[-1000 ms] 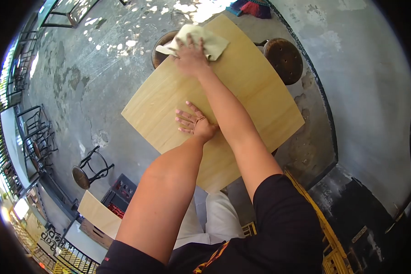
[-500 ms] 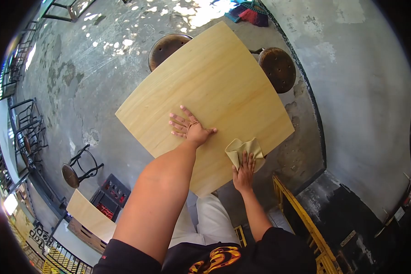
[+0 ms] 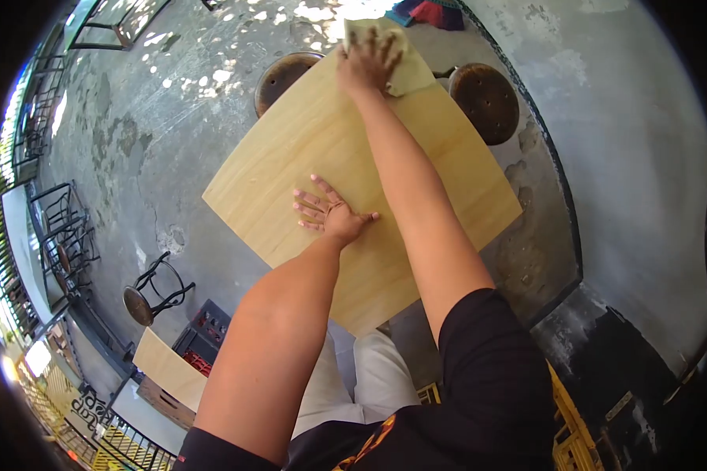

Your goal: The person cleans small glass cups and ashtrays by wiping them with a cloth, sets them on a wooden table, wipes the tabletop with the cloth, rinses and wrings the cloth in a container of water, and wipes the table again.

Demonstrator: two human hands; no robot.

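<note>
Head view shows the left hand open wide, with its fingers spread and placed on the bare middle part of the counter; it holds nothing. The right hand reaches to the far corner and lies over a cloth, also with the fingers spread apart, so the cloth is between this hand and the counter. The cloth is pale yellow, thin and soft, with uneven edges. The counter is of light wood with a fine grain, and its sides are slightly curved between pointed corners. Beside it are two round stools, one on the left and one on the right, both with dark brown seats which have small holes. The floor is grey, rough and stained, with bright spots of sunlight. The right fingers are somewhat blurred, and the palm is hidden, so I cannot tell if it grips the cloth. The left stool is partly covered by the counter, and a blue and red bundle is cut off at the top.
</note>
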